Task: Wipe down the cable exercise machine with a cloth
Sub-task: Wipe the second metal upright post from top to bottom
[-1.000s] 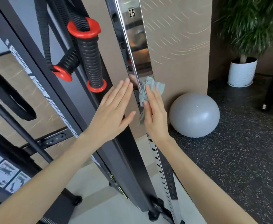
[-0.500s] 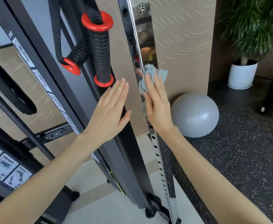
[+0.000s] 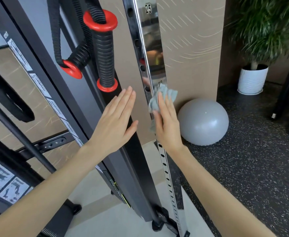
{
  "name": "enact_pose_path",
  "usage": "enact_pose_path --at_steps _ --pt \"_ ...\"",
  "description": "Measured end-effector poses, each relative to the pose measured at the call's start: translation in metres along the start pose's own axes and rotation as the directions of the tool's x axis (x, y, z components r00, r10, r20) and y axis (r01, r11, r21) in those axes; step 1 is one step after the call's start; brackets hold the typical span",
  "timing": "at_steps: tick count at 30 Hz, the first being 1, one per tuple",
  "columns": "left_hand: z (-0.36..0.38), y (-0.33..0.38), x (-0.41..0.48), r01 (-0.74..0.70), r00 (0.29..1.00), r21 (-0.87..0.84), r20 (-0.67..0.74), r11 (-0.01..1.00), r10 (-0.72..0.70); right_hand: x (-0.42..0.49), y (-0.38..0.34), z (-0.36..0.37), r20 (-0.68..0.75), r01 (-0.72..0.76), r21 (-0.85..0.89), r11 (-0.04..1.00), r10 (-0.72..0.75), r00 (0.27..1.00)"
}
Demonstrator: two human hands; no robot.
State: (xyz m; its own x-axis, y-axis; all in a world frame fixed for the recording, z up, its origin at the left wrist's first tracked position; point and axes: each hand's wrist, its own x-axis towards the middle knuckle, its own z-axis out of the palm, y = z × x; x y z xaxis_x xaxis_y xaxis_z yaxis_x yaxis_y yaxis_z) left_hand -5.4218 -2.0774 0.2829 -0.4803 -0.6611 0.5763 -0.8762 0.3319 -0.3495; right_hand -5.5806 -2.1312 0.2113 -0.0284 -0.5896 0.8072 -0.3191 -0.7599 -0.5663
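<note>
1. Palm flat, fingers straight and close together, your left hand (image 3: pixel 113 120) rests at the centre of the frame against the black upright post (image 3: pixel 138 168) of the cable exercise machine (image 3: pixel 68 103). It holds nothing.
2. Your right hand (image 3: pixel 168 124), just right of centre, presses a crumpled pale grey-blue cloth (image 3: pixel 157 100) onto the polished chrome rail (image 3: pixel 153 48). The fingers lie nearly straight over the cloth and the thumb runs along its lower left edge.
3. The cloth bunches out above your right fingertips, and a small tail of it hangs below the thumb. It sits on the rail's front face, about halfway down the frame.
4. The chrome rail runs from top centre down to the bottom edge, with a column of holes along its left side and the number 25 near the top.
5. Left of the rail, in the upper centre, a black ribbed handle with red end rings (image 3: pixel 105 52) hangs upright. Its lower ring is just above your left fingertips.
6. A second ribbed handle (image 3: pixel 77 60) tilts beside it on a black webbing strap (image 3: pixel 55 36).
7. Exercise diagram stickers (image 3: pixel 3 182) show at the lower left.
8. Right of centre, a smooth grey exercise ball (image 3: pixel 202 121) sits on the dark speckled rubber floor (image 3: pixel 251 159), against the beige wall panel (image 3: pixel 191 40).
9. At the upper right, a green plant in a white ribbed pot (image 3: pixel 252 79) stands well apart from the ball.
</note>
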Motion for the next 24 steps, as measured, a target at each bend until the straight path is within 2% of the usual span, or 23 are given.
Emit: enact_pose_path --at_steps 2,7,10,16,21,24 --pt "0.001 0.003 0.003 -0.011 1.000 -0.003 0.007 1.000 0.011 0.025 -0.010 -0.006 -0.008 -0.041 0.032 0.999 0.042 0.999" --pt "0.004 0.010 0.010 -0.041 0.999 0.008 -0.019 0.999 0.041 0.070 -0.019 -0.014 -0.048 -0.013 0.065 0.998 0.016 0.999" --pt "0.010 0.015 0.009 -0.054 0.999 0.028 -0.001 0.998 0.054 0.032 -0.002 -0.005 -0.050 -0.057 0.095 0.994 0.062 0.997" --pt "0.024 0.033 -0.002 -0.183 0.983 0.118 0.055 0.976 0.178 -0.069 0.035 0.019 -0.038 -0.301 0.129 0.945 0.308 0.951" --pt "0.037 0.039 -0.011 -0.265 0.962 0.207 0.128 0.942 0.243 -0.065 0.028 0.016 -0.044 -0.364 0.202 0.909 0.380 0.924" --pt "0.037 0.038 -0.012 -0.284 0.958 0.222 0.115 0.933 0.264 -0.040 0.014 0.009 -0.060 -0.339 0.233 0.911 0.362 0.930"
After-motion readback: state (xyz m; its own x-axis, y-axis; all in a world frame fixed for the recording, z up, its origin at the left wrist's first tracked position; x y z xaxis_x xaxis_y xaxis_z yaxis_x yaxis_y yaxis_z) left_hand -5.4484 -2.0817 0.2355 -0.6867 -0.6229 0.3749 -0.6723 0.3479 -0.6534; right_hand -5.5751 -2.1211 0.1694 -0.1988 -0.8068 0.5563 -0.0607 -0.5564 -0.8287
